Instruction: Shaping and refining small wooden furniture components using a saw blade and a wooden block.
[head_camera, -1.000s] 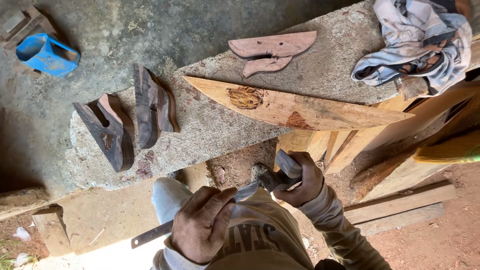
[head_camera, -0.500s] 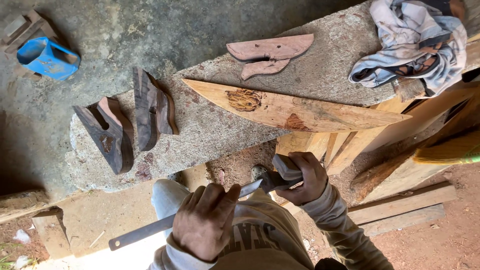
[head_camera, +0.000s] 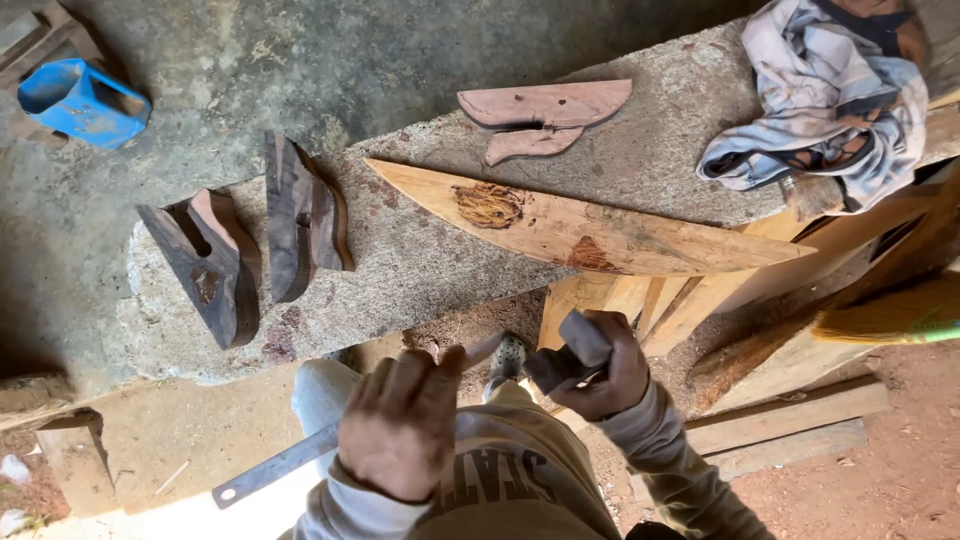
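Observation:
My left hand (head_camera: 400, 435) is curled over a long flat metal blade (head_camera: 270, 470), thumb sticking out to the right. The blade runs from the lower left up toward my right hand (head_camera: 605, 375). That hand is closed on a dark grey block (head_camera: 570, 350) at the blade's upper end; I cannot tell whether it is a handle or a stone. Both hands are held over my lap, just below the edge of a rough concrete slab (head_camera: 420, 260). On the slab, beyond my hands, lies a pale pointed wooden board (head_camera: 600, 230).
Two dark carved wooden pieces (head_camera: 215, 265) (head_camera: 300, 215) lie at the slab's left end, reddish wooden cutouts (head_camera: 545, 105) at its far side, a crumpled cloth (head_camera: 830, 100) at the right. A blue plastic container (head_camera: 80, 100) sits upper left. Stacked planks (head_camera: 780, 420) lie lower right.
The blade has slid down and to the left through my hands. My left thumb has lifted away from the fingers. My right hand has shifted slightly on the grey block.

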